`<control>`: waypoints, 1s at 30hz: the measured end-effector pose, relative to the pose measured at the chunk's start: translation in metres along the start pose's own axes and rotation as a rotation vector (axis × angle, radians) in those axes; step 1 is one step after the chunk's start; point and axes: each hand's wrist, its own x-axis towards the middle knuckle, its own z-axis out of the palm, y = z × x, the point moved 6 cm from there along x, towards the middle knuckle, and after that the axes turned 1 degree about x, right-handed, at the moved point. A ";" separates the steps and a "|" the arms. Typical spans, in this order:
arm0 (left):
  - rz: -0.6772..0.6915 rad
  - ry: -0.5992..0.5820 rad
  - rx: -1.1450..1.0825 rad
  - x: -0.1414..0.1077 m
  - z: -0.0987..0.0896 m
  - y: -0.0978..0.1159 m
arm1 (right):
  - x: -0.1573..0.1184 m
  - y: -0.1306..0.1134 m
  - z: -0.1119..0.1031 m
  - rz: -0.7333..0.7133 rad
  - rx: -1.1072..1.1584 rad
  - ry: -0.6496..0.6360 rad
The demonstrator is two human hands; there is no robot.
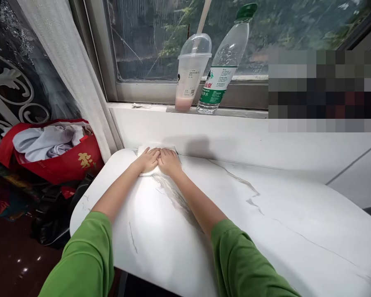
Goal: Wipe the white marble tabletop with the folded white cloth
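White cloth (149, 170), apparently thin; lies spread flat under both hands (158, 160), at the surface's (235, 231) far edge, near its far-left corner.

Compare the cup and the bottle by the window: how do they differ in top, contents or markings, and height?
The cup has a domed lid with a straw; the bottle narrows to a green cap.
The cup shows pink drink at its base; the bottle wears a green-and-white label.
The bottle stands taller than the cup without its straw.
Both are see-through and stand on the sill.
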 end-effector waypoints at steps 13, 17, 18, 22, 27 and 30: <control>0.185 0.041 0.044 -0.137 -0.014 0.059 | -0.113 -0.087 -0.040 -0.033 0.101 -0.113; 0.143 0.082 0.036 -0.219 -0.033 0.083 | -0.159 -0.140 -0.065 -0.186 0.283 -0.189; 0.126 0.089 0.030 -0.236 -0.038 0.087 | -0.168 -0.151 -0.070 -0.234 0.318 -0.204; 0.061 0.101 -0.004 -0.273 -0.050 0.088 | -0.185 -0.180 -0.079 -0.390 0.382 -0.237; 0.047 0.082 -0.038 -0.245 -0.042 0.045 | -0.143 -0.174 -0.055 -0.360 0.350 -0.208; 0.045 0.079 -0.070 -0.195 -0.031 0.002 | -0.093 -0.153 -0.030 -0.303 0.302 -0.160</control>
